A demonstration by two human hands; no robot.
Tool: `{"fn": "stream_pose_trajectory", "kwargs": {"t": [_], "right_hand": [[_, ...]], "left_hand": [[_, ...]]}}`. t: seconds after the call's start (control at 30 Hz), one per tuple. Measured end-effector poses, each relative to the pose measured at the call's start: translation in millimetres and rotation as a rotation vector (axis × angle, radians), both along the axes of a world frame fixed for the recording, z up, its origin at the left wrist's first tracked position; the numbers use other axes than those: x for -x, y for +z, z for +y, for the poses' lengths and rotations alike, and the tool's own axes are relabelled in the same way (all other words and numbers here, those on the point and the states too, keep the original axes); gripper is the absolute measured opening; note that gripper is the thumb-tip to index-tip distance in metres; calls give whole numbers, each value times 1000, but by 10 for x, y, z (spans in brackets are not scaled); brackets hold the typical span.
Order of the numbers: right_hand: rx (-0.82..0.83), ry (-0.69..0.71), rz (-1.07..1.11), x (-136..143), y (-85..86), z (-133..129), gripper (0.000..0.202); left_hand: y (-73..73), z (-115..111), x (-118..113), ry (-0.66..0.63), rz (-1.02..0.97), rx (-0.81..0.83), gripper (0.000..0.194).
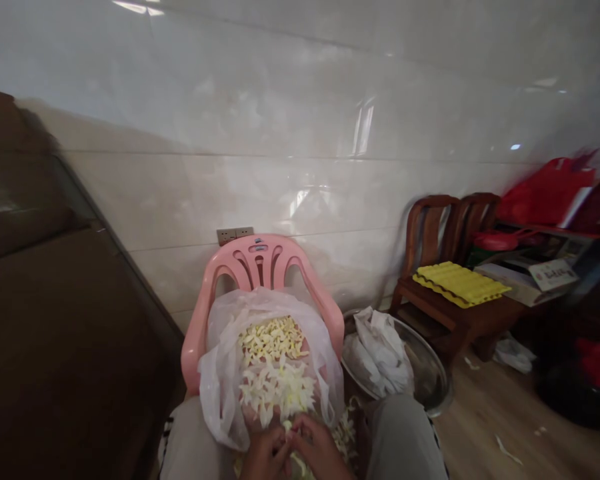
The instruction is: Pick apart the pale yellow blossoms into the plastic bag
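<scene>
My left hand and my right hand meet at the bottom centre, between my knees. Their fingertips are pinched together around a small pale flower, mostly hidden by the fingers. Just beyond them, a white plastic bag is spread open on the seat of a pink plastic chair. Inside the bag lie open white flowers on the near side and a heap of small yellowish buds or petals behind them. More pale flower pieces are below, beside my right hand.
Right of the chair, a metal basin holds a bunched white bag. A yellow egg tray rests on a wooden chair. Dark brown boxes stand on the left. A tiled wall rises behind the pink chair.
</scene>
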State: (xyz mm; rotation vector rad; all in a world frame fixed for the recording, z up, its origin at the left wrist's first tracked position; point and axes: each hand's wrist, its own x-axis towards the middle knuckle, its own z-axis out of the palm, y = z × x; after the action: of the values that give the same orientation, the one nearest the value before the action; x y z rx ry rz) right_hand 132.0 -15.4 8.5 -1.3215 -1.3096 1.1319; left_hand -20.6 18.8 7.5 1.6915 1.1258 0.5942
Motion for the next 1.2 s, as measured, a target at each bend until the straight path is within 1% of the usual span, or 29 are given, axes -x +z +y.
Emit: {"fn": "stream_pose_trajectory", "kwargs": {"t": [0.1,0.3,0.4,0.5,0.57,0.73,0.9,1.2], "right_hand": [[-9,11,48,4,26,-7,29],[-35,-8,25,-14,11,5,28],[-46,-1,28,-41,3,14,31],[-45,-7,22,-53,-4,16,33],[-45,-9,30,-48,-3,14,33],[-56,15,70,-22,20,12,31],[-70,-3,52,-18,25,21,27],[-98,4,4,-22,-9,30,29]], "left_hand": [[7,7,3,-10,-30,40,61],[-70,29,6,-66,-137,124,50],[-70,18,-13,-104,-238,174,53],[-37,5,-33,-155,-317,219,57],[-12,-1,-39,-167,-347,231,58],[35,-6,-32,-150,-380,241,57],[72,0,-23,-120,-372,239,58],[55,11,-25,-102,-369,231,58]]}}
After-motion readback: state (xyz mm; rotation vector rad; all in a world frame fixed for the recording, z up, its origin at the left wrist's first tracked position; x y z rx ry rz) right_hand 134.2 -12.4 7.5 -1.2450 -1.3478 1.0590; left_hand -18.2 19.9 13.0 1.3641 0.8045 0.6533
